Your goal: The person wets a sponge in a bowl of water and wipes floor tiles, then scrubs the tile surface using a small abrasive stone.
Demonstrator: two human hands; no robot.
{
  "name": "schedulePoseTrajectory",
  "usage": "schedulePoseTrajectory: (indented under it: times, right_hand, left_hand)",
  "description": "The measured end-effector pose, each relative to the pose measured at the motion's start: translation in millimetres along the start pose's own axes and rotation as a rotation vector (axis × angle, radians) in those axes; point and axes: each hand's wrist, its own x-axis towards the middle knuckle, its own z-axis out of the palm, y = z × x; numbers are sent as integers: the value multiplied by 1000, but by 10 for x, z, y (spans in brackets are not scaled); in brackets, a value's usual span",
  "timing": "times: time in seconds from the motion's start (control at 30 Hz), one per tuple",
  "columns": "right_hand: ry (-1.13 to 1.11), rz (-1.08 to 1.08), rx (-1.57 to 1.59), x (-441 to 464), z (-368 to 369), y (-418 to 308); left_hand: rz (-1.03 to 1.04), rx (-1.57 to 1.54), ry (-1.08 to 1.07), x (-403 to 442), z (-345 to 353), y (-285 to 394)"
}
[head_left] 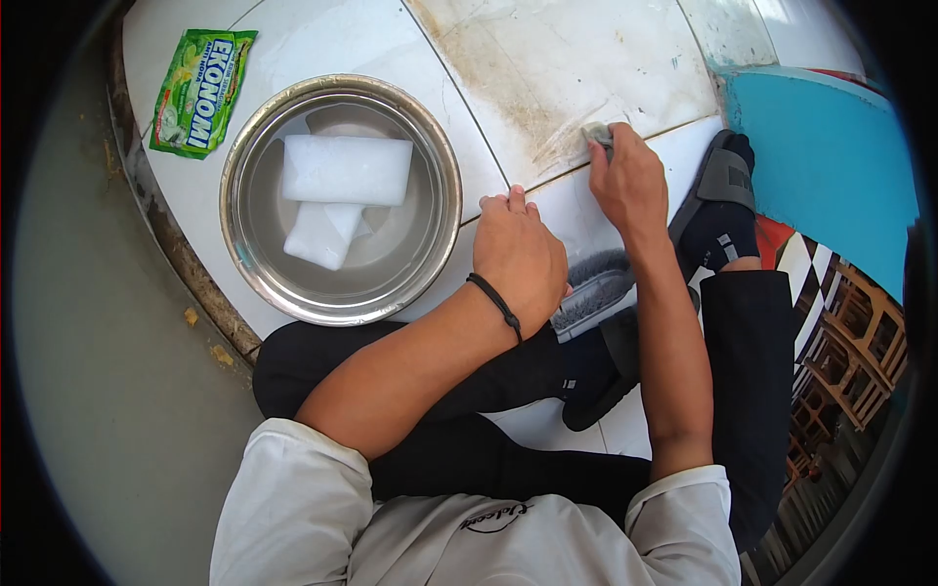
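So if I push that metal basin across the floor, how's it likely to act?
The metal basin will probably feel heavy for its size, given the clear liquid inside. A quick shove could slosh that around the white blocks. Its wide, round shape suggests it's unlikely to tip.

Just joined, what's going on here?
A person in a white shirt is working low over white floor tiles. The right hand holds a small greyish pad at a brown-stained tile. The left hand is beside the metal basin, close to a grey, bristly item; can't tell if it grips that. White blocks sit in the basin's water, and a green packet lies nearby.
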Motion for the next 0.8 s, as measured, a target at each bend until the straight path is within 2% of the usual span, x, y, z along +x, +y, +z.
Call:
schedulePoseTrajectory:
  times: [0.1, 0.17, 0.37, 0.47, 0.57, 0.7, 0.8]
  right_hand:
    - [-28, 9, 72, -67, 82, -268]
    - [-59, 14, 86, -242, 20, -315]
    - [3, 49, 17, -119, -9, 12]
    - [-7, -6, 47, 64, 51, -154]
    - [-79, -34, 110, -131, 53, -408]
    - [-20, -42, 113, -290, 23, -245]
    - [-36, 79, 43, -60, 12, -131]
  left_hand:
    - [-23, 28, 82, 12, 84, 17]
    - [-15, 1, 63, 17, 62, -4]
    - [-13, 9, 52, -10, 45, 0]
    - [1, 6, 44, 6, 35, -8]
    - [6, 2, 52, 4, 31, -27]
    - [0, -5, 59, 2, 54, -30]
    - [11, -14, 49, 2, 62, -23]
